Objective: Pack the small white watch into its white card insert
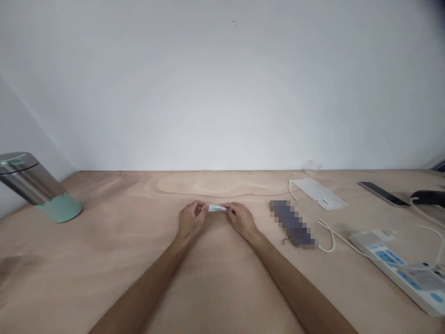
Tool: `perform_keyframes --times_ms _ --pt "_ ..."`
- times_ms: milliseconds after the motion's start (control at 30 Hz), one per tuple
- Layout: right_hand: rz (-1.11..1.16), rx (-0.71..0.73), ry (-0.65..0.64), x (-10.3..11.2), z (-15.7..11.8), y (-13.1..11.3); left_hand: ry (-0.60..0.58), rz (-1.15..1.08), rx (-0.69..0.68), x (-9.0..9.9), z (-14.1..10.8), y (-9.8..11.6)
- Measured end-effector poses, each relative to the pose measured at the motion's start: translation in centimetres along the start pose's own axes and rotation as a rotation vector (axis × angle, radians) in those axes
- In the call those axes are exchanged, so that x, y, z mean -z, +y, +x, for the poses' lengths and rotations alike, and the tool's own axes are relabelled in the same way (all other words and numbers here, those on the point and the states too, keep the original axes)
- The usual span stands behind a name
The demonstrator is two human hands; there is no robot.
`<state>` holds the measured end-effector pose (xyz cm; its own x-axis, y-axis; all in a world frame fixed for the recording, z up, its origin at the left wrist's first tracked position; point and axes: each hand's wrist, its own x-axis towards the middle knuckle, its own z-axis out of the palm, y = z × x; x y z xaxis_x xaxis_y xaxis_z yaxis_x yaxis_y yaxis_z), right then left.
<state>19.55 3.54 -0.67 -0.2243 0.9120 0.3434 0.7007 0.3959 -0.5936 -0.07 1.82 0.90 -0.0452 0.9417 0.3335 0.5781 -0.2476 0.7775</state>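
Observation:
Between my two hands is a small, flat, pale blue-and-white packet-like item [217,208], too blurred to name exactly. My left hand [191,218] pinches its left end with thumb and fingers. At its right end, my right hand [241,217] grips with closed fingertips. Both hands are low over the wooden table [215,287], near its middle. Whether the item touches the wood I cannot tell. Right of my right hand lies a dark, pixelated flat object [292,222].
A steel and mint-green tumbler [45,190] stands at the left. On the right are a white power strip [399,269], a white cable [332,236], a translucent white flat case [318,192], a dark phone [382,192] and a black object [427,198]. A pale wall [215,93] rises behind.

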Motion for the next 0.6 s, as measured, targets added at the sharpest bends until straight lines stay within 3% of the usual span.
perform_keyframes --times_ms 433,600 --pt "0.088 -0.016 0.018 -0.08 0.21 0.22 0.005 0.110 -0.011 -0.12 0.13 0.03" --pt "0.107 -0.097 0.035 -0.10 0.03 -0.02 -0.001 0.148 -0.005 -0.13 0.17 0.09"
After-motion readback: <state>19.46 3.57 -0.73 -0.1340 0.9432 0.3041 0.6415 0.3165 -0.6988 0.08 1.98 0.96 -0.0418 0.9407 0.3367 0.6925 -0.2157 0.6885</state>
